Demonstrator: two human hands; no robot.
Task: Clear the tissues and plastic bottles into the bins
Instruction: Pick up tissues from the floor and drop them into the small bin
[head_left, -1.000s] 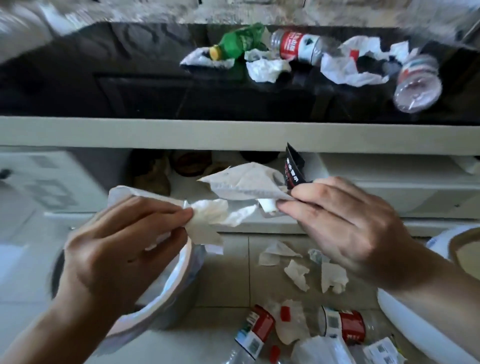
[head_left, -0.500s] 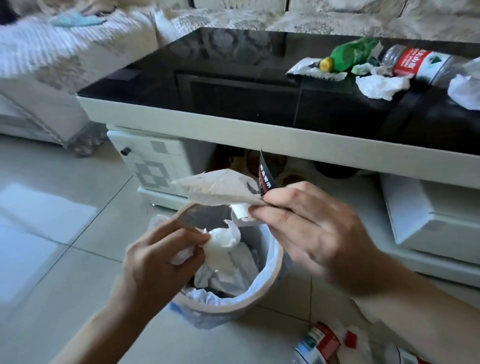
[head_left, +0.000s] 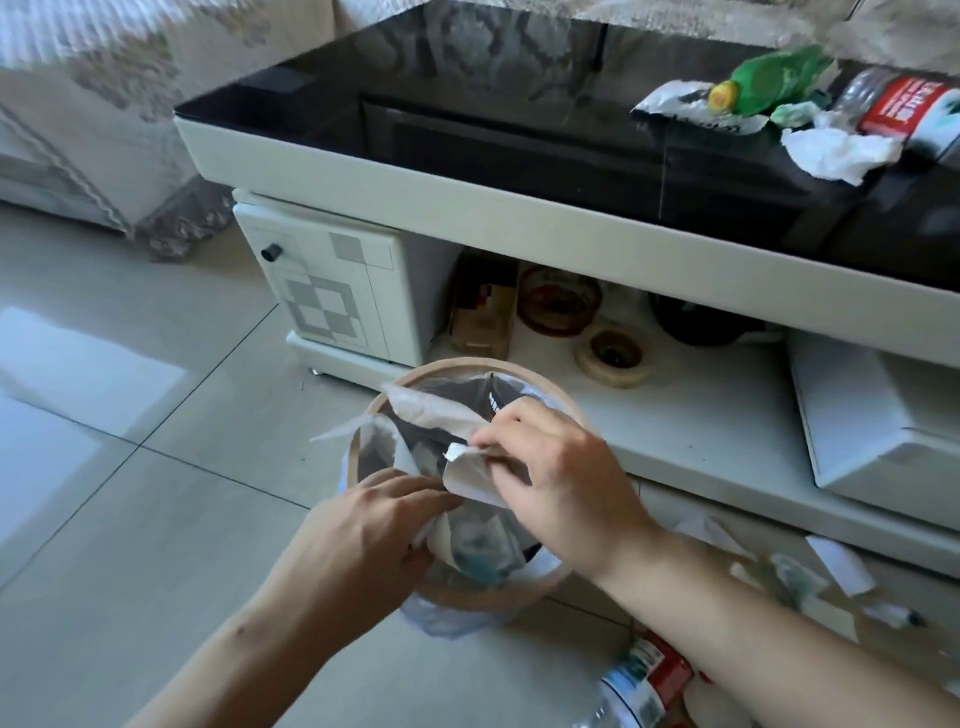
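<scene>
A round bin (head_left: 470, 600) with a tan rim and a thin liner stands on the tiles by the coffee table. My right hand (head_left: 561, 478) is over its mouth, shut on a white tissue (head_left: 431, 410) and a black-and-red wrapper. My left hand (head_left: 363, 535) reaches in from the near side, its fingers against white tissue; its grip is hidden. On the black tabletop lie a green bottle (head_left: 769, 78), a clear red-labelled bottle (head_left: 904, 104) and a crumpled tissue (head_left: 836, 153). Another red-labelled bottle (head_left: 644, 680) and scraps of tissue (head_left: 841, 566) lie on the floor at the right.
The coffee table's white edge (head_left: 519, 218) runs just beyond the bin. Its low shelf holds a glass ashtray (head_left: 558, 301), a tape roll (head_left: 615, 358) and a white box (head_left: 883, 431). A patterned sofa (head_left: 78, 104) stands at the far left, with tiled floor in front of it.
My view swung left and down onto the bin. Both hands dropped from in front of the table to the bin's mouth, and the left hand's crumpled tissue went down into the opening.
</scene>
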